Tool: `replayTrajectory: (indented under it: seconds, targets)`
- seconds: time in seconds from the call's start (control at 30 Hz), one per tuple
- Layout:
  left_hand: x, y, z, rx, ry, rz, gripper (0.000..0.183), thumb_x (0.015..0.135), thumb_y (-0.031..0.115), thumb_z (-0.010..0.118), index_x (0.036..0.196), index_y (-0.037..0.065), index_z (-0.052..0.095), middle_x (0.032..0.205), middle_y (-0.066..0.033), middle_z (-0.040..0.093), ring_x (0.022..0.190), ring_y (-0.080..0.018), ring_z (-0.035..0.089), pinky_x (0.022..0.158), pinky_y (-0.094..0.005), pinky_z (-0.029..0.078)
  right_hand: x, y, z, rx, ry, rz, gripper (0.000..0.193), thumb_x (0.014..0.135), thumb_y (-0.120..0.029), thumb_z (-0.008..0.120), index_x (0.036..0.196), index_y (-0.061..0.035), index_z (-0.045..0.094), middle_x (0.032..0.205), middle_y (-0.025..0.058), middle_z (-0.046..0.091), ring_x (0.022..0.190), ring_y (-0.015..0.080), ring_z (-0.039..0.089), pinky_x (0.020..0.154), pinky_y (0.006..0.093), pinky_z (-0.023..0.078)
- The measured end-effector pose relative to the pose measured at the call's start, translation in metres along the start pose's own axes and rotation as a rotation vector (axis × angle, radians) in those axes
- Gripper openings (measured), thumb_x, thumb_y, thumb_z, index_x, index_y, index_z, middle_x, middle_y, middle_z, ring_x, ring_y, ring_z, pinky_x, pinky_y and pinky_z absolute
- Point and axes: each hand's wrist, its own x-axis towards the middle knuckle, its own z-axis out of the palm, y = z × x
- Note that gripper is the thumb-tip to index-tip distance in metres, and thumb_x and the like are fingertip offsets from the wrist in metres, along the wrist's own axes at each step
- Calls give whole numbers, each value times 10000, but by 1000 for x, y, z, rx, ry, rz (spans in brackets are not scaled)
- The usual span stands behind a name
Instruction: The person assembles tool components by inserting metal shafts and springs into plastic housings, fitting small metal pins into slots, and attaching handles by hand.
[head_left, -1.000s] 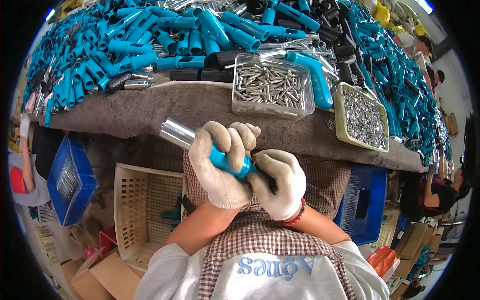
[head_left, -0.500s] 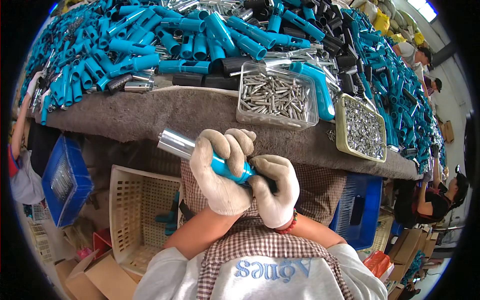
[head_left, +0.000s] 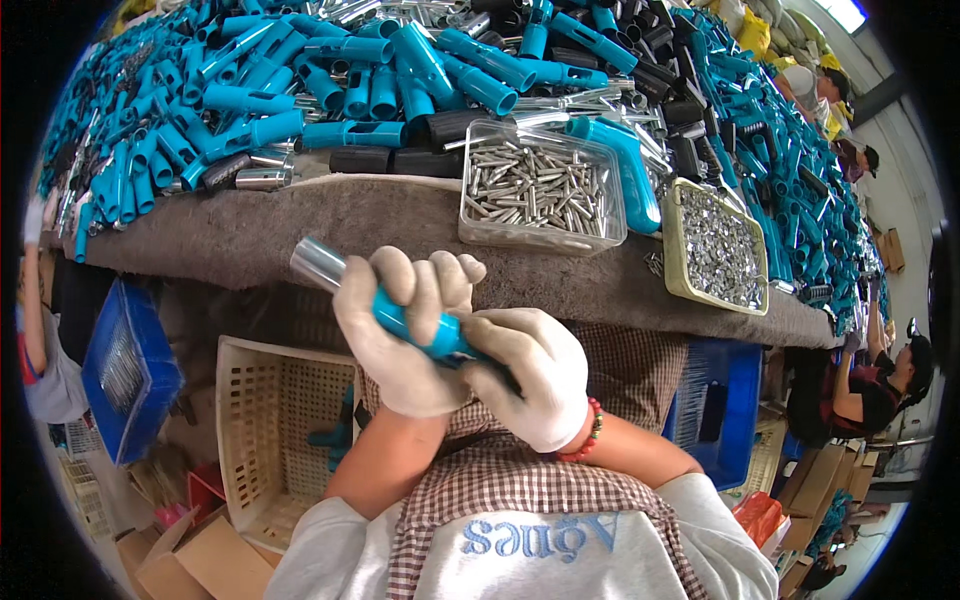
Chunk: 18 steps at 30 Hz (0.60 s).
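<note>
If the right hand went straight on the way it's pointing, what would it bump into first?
Most likely the left hand, just ahead and wrapped around the blue tube that the right hand also seems to touch; the exact gap is unclear.

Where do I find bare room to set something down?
A bare strip shows on the brown fuzzy cloth edge, perhaps sloping, bordered by heaped teal plastic tubes behind and the clear plastic box of silver metal pins at right. That heap is crowded.

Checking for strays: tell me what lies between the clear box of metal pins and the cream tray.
Head view: a teal curved piece lies between them; small loose pieces lie nearer the person, on the brown cloth.
</note>
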Motion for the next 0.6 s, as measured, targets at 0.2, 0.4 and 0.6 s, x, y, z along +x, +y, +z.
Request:
replayTrajectory:
  seconds: [0.2,0.4,0.6]
  targets:
    - [-19,17,-31,-197,-50,-220,439,950,435,509,629,214,307,460,129,295,560,-43,305,726,-224,360,72,35,-33,-514,26,-115,253,678,-90,733,927,-82,685,1007,74,642,985,278,596,886,399,456]
    - [-65,-7,-124,-47,119,-348,443,938,441,517,611,202,337,458,106,283,555,-73,335,747,-278,424,122,91,-35,-749,-65,-131,148,740,-211,694,846,-115,732,1101,54,638,1129,261,527,1005,437,384]
    - [-64,-6,-146,-85,257,-374,436,903,457,547,596,210,360,442,94,335,579,-83,373,754,-296,427,120,99,-58,-594,40,-164,105,735,-191,691,785,-99,699,983,73,661,987,290,590,888,408,470]
